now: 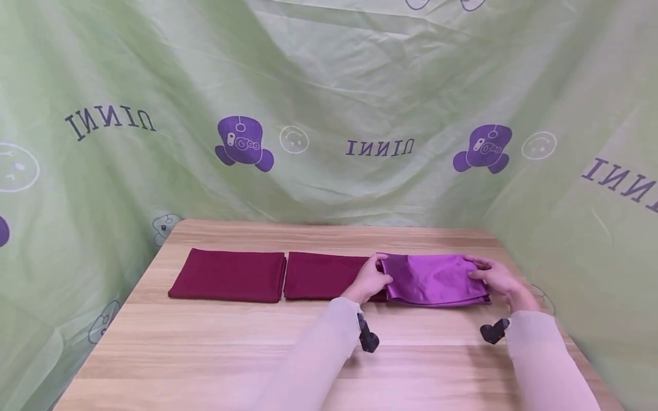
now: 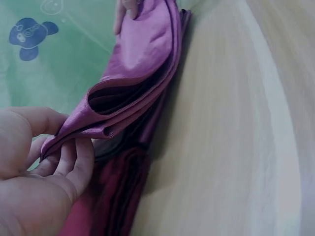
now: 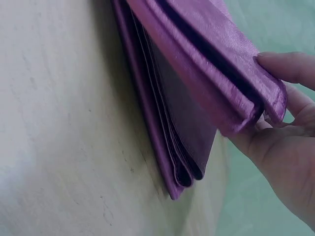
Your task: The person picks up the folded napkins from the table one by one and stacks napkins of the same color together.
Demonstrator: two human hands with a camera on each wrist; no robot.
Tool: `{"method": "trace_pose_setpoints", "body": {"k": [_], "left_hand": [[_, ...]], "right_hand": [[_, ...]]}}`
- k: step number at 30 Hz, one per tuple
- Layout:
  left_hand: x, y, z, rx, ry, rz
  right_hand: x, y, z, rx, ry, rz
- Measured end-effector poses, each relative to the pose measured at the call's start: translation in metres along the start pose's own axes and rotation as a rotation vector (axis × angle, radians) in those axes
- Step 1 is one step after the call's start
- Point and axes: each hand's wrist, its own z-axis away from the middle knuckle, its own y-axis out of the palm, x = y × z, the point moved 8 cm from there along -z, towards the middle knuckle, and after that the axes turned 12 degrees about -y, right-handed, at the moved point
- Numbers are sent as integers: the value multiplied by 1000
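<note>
A shiny purple folded cloth [image 1: 432, 279] is held at its two ends at the right of the table. My left hand [image 1: 369, 279] pinches its left end, thumb on one side and fingers on the other; its layers gape in the left wrist view. At the opposite end, my right hand [image 1: 498, 279] grips the edge between thumb and fingers. Under the raised cloth, the right wrist view shows another folded purple cloth [image 3: 189, 113] lying on the table. A maroon folded cloth [image 1: 329, 277] lies just left of it, partly behind my left hand.
Farther left, a second maroon folded cloth [image 1: 231, 277] lies flat in the same row, a narrow gap between the two. The wooden table [image 1: 205, 354] is bordered at the back and sides by a green printed curtain [image 1: 329, 188].
</note>
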Motion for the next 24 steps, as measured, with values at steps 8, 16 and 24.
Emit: {"method": "trace_pose_setpoints", "body": {"k": [8, 16, 24], "left_hand": [[6, 13, -8, -55, 2, -88], [-1, 17, -13, -95, 20, -173], [0, 18, -16, -102, 0, -274]], "right_hand": [[-10, -12, -3, -88, -5, -48], [-13, -22, -5, -133, -96, 129], [-18, -22, -7, -158, -95, 342]]}}
